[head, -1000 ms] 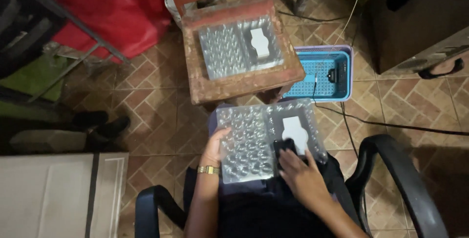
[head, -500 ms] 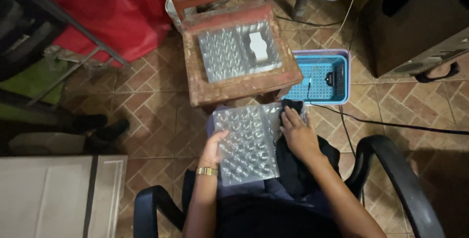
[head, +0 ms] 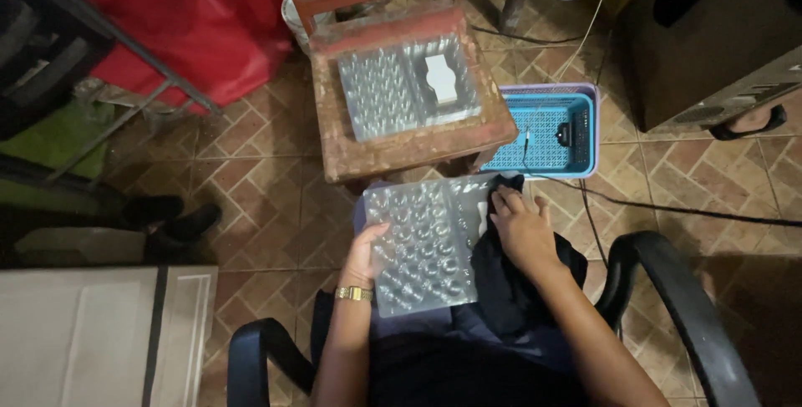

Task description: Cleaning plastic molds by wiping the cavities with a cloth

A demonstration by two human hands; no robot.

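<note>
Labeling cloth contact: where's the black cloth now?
Head view, right of centre: the black cloth lies under the right hand, draped over the right edge of the clear plastic tray held by the left hand.

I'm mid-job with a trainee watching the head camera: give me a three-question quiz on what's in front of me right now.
1. True or false: the left hand grips the left edge of the clear dimpled plastic tray on the lap.
2. What does the right hand press onto that tray's right side?
A. a black cloth
B. a yellow sponge
C. a paper towel
3. Where does the second clear plastic tray lie, and what stands on the floor to its right?

Key
1. True.
2. A: the black cloth lies under the fingers.
3. On the seat of the worn wooden chair; a blue plastic mesh basket stands beside it.
</note>
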